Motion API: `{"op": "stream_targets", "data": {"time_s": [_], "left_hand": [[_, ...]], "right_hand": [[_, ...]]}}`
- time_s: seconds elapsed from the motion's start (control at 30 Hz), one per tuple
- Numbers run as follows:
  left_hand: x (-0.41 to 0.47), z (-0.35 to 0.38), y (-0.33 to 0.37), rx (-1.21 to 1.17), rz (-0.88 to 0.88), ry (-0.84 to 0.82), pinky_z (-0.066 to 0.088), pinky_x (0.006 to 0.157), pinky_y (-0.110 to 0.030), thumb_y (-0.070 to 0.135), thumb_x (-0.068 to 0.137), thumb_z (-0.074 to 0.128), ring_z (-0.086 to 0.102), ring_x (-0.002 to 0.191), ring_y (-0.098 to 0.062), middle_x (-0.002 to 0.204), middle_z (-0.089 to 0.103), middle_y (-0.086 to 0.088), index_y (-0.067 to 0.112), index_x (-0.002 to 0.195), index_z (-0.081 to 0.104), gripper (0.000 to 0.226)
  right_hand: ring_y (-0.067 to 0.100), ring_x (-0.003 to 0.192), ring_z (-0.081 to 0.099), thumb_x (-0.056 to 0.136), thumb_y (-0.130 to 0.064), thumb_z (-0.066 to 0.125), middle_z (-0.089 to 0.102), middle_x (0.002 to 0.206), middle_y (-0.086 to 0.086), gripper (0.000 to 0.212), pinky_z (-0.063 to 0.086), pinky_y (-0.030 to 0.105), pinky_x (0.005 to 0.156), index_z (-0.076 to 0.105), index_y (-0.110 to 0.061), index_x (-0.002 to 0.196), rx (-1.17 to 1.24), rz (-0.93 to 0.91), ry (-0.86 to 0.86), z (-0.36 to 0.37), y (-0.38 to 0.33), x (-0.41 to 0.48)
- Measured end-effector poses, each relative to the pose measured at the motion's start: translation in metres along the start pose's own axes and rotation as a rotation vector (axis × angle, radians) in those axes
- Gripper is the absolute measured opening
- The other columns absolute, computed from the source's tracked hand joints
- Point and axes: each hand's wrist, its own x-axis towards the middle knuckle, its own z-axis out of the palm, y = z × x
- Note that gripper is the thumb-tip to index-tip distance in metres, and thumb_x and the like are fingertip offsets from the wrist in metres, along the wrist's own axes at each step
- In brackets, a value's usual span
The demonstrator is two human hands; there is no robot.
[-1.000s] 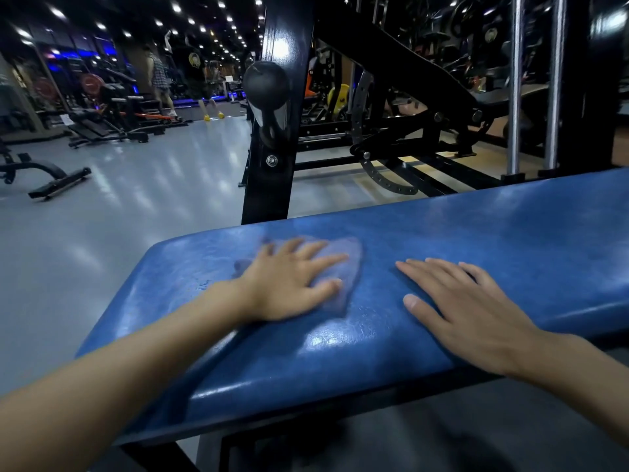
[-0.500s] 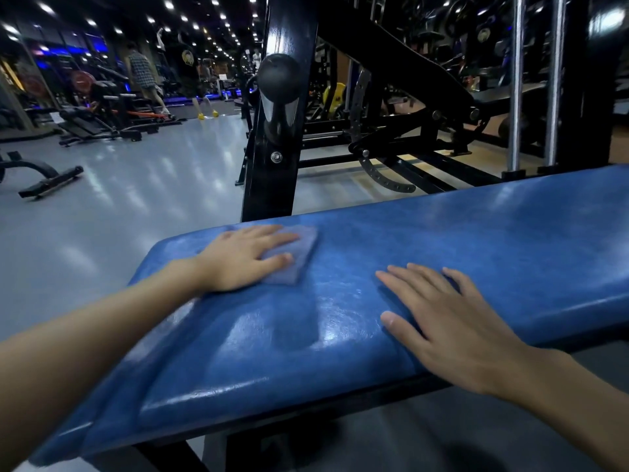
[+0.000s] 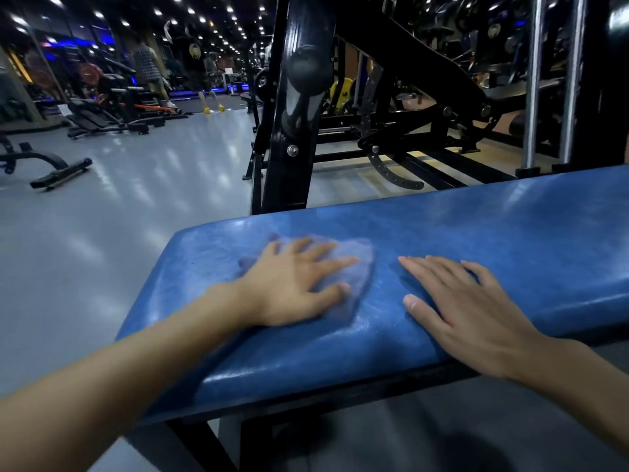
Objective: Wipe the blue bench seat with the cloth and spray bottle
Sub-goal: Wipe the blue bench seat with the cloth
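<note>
At the left end of the blue bench seat [image 3: 493, 226], a pale blue cloth [image 3: 362, 253] lies flat on the vinyl, just short of the rounded corner. The left hand [image 3: 296, 284] presses down on it with fingers spread wide and straight, so nothing is pinched; only the palm's weight holds the cloth. Just to its right, close but not touching, the right hand [image 3: 476, 301] lies flat on the bare seat, fingers straight and a little apart, holding nothing and seemingly bracing. I see no spray bottle anywhere in view.

What worries me is that loose hold. With no finger curled round an edge, a quick stroke could leave the cloth behind or bunch it under the palm, and so near the end of the seat it might slide off onto the grey floor [image 3: 119, 250]. The near edge of the seat shines as if damp, so the bracing hand could skid if leaned on. The patch under that hand also stays unwiped unless it shifts. The long stretch to the right looks, to my eye, not yet reached.
</note>
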Motion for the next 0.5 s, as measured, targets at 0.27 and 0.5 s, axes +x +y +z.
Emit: {"op": "stream_targets", "data": {"time_s": [0.27,0.5], "left_hand": [[-0.019,-0.002,-0.011,-0.075,0.069,0.007,0.018,0.116,-0.048,0.076,0.084,0.011,0.017,0.147,-0.013,0.16,0.02,0.018,0.057,0.146,0.02,0.066],[-0.066,-0.002,-0.114,-0.082,-0.436,0.002,0.022,0.115,-0.05,0.082,0.074,0.006,0.022,0.146,-0.014,0.158,0.026,0.014,0.058,0.144,0.026,0.077]], "right_hand": [[-0.001,0.145,0.007,0.077,-0.068,-0.01,0.025,0.155,-0.021,0.084,0.001,0.039,0.119,0.016,-0.035,0.15,0.118,-0.019,0.012,-0.009,-0.026,0.005],[0.008,0.147,0.004,0.068,-0.071,-0.034,0.012,0.16,-0.018,0.099,0.008,0.042,0.118,0.009,-0.039,0.151,-0.034,-0.141,-0.022,0.006,-0.043,0.005]]}}
